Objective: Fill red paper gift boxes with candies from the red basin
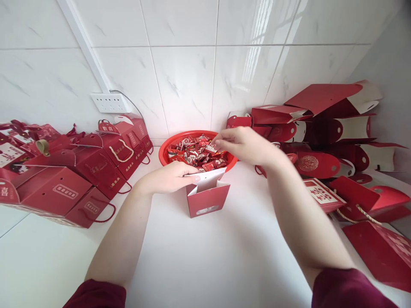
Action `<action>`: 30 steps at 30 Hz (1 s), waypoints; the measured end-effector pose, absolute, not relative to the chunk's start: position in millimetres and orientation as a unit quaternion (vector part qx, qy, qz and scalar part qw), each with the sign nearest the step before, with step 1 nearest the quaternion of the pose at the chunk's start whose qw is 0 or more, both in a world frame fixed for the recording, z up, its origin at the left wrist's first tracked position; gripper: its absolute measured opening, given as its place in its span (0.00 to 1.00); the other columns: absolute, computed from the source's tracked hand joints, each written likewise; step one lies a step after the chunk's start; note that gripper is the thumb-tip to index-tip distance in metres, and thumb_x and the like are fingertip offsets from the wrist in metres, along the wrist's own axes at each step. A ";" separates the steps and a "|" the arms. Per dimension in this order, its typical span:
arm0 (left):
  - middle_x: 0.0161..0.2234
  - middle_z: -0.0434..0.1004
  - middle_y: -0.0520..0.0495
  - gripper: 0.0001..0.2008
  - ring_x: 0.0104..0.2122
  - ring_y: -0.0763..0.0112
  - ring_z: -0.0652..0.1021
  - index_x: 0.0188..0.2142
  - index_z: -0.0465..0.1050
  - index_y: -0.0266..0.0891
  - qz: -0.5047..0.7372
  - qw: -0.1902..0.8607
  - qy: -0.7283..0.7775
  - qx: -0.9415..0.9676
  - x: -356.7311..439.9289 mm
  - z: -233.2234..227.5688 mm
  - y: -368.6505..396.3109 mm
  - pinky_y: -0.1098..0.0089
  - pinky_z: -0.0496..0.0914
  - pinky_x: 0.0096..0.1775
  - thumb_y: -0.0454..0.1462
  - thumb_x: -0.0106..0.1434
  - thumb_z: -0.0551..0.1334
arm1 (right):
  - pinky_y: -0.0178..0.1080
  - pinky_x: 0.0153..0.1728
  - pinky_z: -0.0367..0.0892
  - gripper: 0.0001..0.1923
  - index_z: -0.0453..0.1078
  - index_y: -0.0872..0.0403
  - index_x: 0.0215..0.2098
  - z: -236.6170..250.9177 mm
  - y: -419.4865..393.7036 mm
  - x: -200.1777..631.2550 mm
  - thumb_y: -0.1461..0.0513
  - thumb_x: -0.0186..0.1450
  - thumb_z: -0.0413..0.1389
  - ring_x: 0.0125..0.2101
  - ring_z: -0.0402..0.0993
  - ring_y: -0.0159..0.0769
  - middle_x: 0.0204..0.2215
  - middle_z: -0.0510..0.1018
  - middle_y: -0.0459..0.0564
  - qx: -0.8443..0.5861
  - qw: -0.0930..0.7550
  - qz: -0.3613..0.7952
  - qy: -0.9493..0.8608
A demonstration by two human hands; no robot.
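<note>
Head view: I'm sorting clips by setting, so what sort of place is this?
Probably an indoor packing spot: white, grey-veined wall tiles, red cardboard boxes on both sides, and a round red plastic basket of small wrapped packets.

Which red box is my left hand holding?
The open box in front of the red basket; your left hand holds its top edge, while the other boxes sit off to the sides.

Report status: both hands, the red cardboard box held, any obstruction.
Left hand pinching the open red cardboard box by its edge. Right hand at red-wrapped candies in round red plastic basket, grip unclear. Nothing seen blocking right hand.
</note>
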State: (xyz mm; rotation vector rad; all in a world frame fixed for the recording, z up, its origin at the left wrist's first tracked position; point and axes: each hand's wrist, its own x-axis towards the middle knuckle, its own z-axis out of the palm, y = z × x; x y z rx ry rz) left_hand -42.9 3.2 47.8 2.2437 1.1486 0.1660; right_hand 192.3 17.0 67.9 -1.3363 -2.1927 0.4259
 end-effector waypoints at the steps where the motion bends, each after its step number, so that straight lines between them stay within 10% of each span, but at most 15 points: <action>1: 0.30 0.75 0.50 0.18 0.29 0.67 0.73 0.32 0.75 0.40 0.063 0.305 0.439 0.842 -44.0 47.5 3.8 0.71 0.59 0.29 0.48 0.67 0.53 | 0.37 0.36 0.63 0.13 0.74 0.55 0.37 53.9 27.2 190.8 0.59 0.70 0.49 0.36 0.74 0.39 0.33 0.78 0.52 -0.523 0.255 0.117 -0.805; 22: 0.27 0.66 0.49 0.24 0.26 0.68 0.66 0.24 0.65 0.39 0.037 0.381 0.446 0.809 -54.0 42.2 19.8 0.70 0.58 0.28 0.54 0.66 0.52 | 0.36 0.49 0.65 0.16 0.74 0.54 0.41 -34.6 121.1 149.5 0.71 0.65 0.47 0.45 0.74 0.37 0.42 0.80 0.50 -0.474 0.295 0.134 -0.819; 30: 0.28 0.68 0.48 0.24 0.28 0.67 0.68 0.25 0.67 0.38 0.002 0.419 0.450 0.789 -52.0 41.6 27.2 0.70 0.61 0.29 0.54 0.66 0.52 | 0.41 0.50 0.65 0.37 0.58 0.56 0.65 -49.6 133.8 145.3 0.67 0.58 0.60 0.52 0.72 0.46 0.54 0.74 0.58 -0.444 0.205 0.177 -0.854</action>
